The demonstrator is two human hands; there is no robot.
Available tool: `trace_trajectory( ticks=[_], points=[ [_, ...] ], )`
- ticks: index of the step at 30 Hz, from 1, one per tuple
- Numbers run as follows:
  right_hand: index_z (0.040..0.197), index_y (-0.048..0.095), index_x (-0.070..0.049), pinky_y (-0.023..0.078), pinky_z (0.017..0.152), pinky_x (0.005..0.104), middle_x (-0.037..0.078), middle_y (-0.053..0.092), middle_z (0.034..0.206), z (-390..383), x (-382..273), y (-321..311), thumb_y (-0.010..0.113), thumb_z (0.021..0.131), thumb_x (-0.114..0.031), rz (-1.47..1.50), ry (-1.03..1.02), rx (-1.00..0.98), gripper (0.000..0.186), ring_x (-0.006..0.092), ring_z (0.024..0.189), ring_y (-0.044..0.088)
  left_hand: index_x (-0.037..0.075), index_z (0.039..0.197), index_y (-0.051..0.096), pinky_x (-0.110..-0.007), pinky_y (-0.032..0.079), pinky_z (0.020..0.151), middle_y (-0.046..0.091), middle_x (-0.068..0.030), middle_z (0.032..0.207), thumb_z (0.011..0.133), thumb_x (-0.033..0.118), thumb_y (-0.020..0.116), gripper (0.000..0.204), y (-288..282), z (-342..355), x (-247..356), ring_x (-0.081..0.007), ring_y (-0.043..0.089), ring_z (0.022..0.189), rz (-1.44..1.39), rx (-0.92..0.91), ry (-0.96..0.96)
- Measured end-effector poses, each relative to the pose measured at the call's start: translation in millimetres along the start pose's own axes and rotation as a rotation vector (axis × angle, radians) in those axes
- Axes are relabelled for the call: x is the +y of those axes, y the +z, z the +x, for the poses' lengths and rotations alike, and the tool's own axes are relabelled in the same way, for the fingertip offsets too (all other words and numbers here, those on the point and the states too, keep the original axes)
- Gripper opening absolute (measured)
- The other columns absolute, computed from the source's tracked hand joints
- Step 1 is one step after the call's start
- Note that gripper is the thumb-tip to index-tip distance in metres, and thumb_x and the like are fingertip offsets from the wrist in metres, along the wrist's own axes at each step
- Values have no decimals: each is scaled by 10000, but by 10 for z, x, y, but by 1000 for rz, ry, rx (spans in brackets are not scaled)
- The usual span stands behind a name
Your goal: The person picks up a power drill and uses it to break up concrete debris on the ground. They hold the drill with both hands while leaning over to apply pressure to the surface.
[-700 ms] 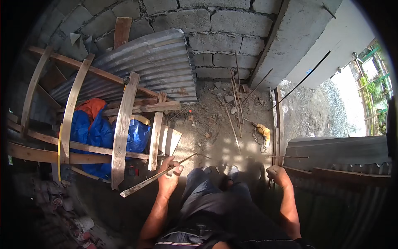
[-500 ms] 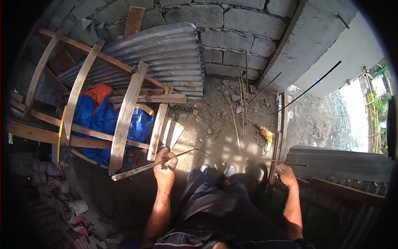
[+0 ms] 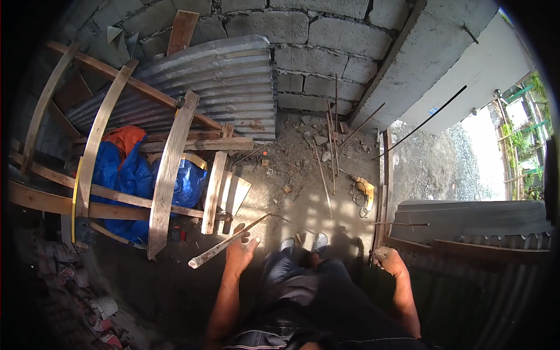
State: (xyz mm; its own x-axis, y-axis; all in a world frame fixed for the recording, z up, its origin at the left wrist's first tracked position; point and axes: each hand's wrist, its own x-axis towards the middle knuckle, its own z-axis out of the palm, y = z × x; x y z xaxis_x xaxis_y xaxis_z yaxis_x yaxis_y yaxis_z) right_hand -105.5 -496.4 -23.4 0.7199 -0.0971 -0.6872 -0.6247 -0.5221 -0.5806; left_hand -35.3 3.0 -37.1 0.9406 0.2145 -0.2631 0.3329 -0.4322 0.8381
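My left hand (image 3: pixel 239 252) is at the lower middle, its fingers and thumb curled about a long, stained bar (image 3: pixel 224 245). The bar's thick, pale end points down and left toward me; its thin end reaches up and right over the floor. My right hand (image 3: pixel 392 261) is closed, beside the lower end of an upright wooden board (image 3: pixel 382 207). A thin dark piece shows at its fingertips, too small to name. Just above that hand, a thin rod (image 3: pixel 402 224) juts sideways across the board, apart from the fingers.
At left stands a wooden frame (image 3: pixel 169 181) over blue tarpaulin (image 3: pixel 125 169), with corrugated metal sheets (image 3: pixel 221 87) behind. Several thin rods (image 3: pixel 324 181) rise from the rubble by the block wall (image 3: pixel 344 38). A yellow power tool (image 3: pixel 365 188) lies on the floor. Scrap fills the lower left.
The bar's thick end has swung to the right and toward me, so it slants more steeply. My right hand has dropped slightly from the thin rod. The whole view has shifted a little.
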Motion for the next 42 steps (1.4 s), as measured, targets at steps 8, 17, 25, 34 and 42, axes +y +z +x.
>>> trace_trajectory(
  ticks=[8, 17, 25, 34, 42],
  points=[
    [901, 716, 22, 508, 797, 343, 105, 700, 860, -206, -32, -507, 650, 968, -166, -53, -146, 203, 210, 191, 809, 652, 3, 1423, 525, -465, 528, 964, 723, -236, 1161, 910, 438, 752, 711, 259, -59, -752, -409, 678, 1120, 606, -786, -202],
    [1035, 696, 18, 446, 670, 263, 1, 623, 772, -256, 45, -2248, 620, 1001, -161, 289, -59, 649, 197, 82, 711, 532, -9, 1444, 515, -427, 541, 961, 729, -217, 1184, 926, 367, 747, 680, 1472, 376, 186, -358, 699, 1128, 444, -764, -41],
    [1119, 705, -29, 417, 614, 231, -9, 611, 772, -205, 625, -3590, 626, 1028, -219, 523, -95, 887, 225, 57, 681, 505, -29, 1432, 512, -400, 524, 952, 736, -190, 1157, 951, 291, 716, 613, 2599, 1155, 1642, -290, 704, 1070, 397, -629, 52],
    [1074, 714, -34, 469, 667, 244, -3, 635, 819, -77, 1166, -3934, 633, 1004, -174, 557, -112, 688, 176, 75, 744, 581, -56, 1409, 531, -311, 491, 919, 706, -100, 1073, 970, 220, 686, 541, 4416, 1976, 4038, -163, 632, 1009, 149, -606, 351],
    [1072, 712, -22, 503, 742, 265, 7, 647, 849, -69, 1144, -4060, 633, 998, -149, 708, -118, 727, 167, 94, 798, 613, -50, 1436, 491, -283, 495, 900, 700, -99, 1157, 994, 249, 680, 566, 5280, 2002, 5640, -130, 639, 1023, -159, -805, 574]
  ],
)
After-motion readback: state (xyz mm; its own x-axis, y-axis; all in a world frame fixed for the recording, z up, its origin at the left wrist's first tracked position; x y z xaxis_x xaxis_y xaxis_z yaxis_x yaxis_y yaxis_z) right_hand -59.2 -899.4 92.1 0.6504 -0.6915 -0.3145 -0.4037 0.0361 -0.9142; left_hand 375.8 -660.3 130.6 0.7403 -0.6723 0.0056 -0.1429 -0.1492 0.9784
